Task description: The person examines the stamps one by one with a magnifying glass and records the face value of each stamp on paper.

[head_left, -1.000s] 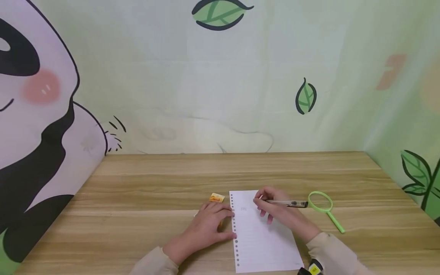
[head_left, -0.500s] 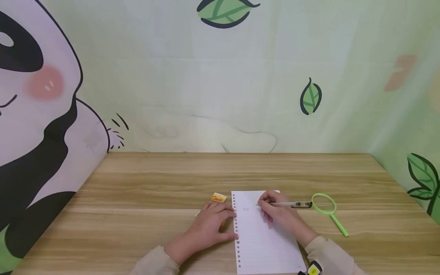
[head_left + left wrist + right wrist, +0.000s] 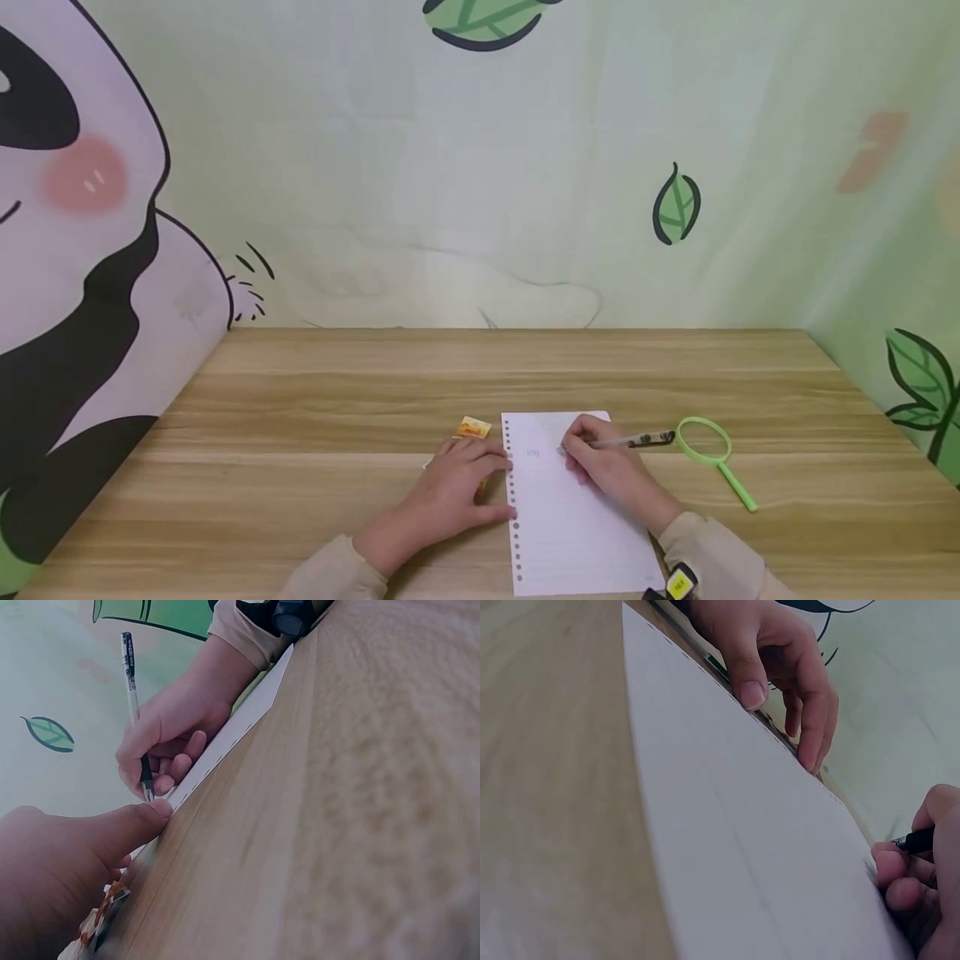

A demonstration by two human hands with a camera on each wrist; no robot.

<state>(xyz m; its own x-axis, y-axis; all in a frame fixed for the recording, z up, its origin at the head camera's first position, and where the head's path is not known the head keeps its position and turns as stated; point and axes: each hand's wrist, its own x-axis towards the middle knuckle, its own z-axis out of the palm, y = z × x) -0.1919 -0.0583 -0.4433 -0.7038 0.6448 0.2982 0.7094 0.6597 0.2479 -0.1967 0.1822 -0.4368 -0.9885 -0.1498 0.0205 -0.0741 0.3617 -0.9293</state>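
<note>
A white loose-leaf sheet of lined paper, punched with holes down its left side, lies on the wooden table. My right hand pinches a clear gel pen with a black end, its tip at the paper's upper part. Just left of the tip is a short bit of faint writing. With fingers spread, my left hand rests at the punched edge, thumb and fingertips touching it. Under and behind that hand sits a small yellow-orange printed piece, partly hidden.
A green magnifying glass lies right of the paper, close to the pen's end. The table meets a panda-and-leaf patterned backdrop at the back and sides. A black device with a yellow face sits at the right cuff.
The pen's tip has come into sight at the paper, and its rear end tilts up slightly more. The left hand stays in place; the head view has shifted a little.
</note>
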